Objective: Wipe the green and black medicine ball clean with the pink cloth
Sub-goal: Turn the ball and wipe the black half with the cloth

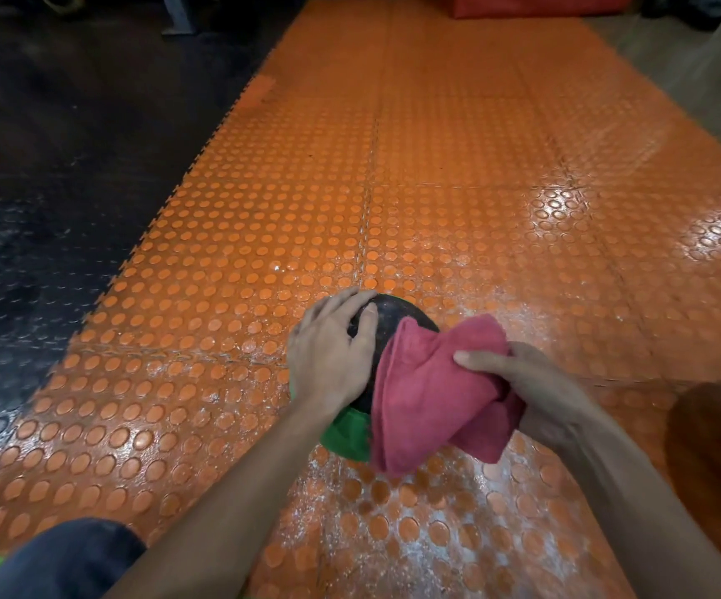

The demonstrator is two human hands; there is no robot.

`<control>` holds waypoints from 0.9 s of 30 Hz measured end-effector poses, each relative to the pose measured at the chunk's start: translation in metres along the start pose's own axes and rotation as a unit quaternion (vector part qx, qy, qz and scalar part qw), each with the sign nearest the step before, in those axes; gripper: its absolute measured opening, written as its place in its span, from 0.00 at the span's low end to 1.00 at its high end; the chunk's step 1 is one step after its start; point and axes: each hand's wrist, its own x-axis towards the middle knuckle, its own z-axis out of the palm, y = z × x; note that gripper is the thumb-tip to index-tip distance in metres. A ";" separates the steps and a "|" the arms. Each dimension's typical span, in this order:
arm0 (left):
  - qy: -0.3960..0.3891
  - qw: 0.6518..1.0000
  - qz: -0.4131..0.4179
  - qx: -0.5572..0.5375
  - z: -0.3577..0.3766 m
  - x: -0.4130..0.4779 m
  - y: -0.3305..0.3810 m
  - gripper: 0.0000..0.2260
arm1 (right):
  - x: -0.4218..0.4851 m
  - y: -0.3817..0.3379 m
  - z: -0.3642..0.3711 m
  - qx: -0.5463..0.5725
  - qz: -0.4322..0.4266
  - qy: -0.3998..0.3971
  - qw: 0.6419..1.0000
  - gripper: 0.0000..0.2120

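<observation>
The green and black medicine ball [386,315] sits on the orange studded floor mat, low in the middle of the head view. Its black top and a green patch near the bottom show; most of it is covered. My left hand [332,348] lies flat over the ball's left side with fingers spread across the top. The folded pink cloth [427,395] drapes over the ball's right side. My right hand [527,386] grips the cloth from the right, thumb laid across its top.
The orange mat [436,188] stretches far ahead, dusty and shiny at the right. Black rubber flooring [47,188] borders it on the left. A red block [536,4] stands at the far end. My knee in dark trousers [73,555] is at the lower left.
</observation>
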 end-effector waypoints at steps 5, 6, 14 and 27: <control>0.004 1.000 -0.001 -0.005 -0.001 0.000 0.002 0.23 | -0.020 -0.020 -0.014 0.061 -0.232 0.176 0.955 0.08; 0.005 1.000 0.000 -0.005 -0.001 0.000 0.002 0.24 | -0.025 -0.023 -0.014 0.030 -0.280 0.206 0.937 0.09; 0.006 1.000 -0.001 -0.002 -0.002 -0.003 0.005 0.26 | -0.006 0.047 -0.004 -0.428 -0.333 -0.040 0.839 0.08; 0.031 0.999 -0.028 -0.023 -0.002 -0.003 0.000 0.16 | 0.020 0.062 0.057 -0.323 -0.354 0.189 0.857 0.32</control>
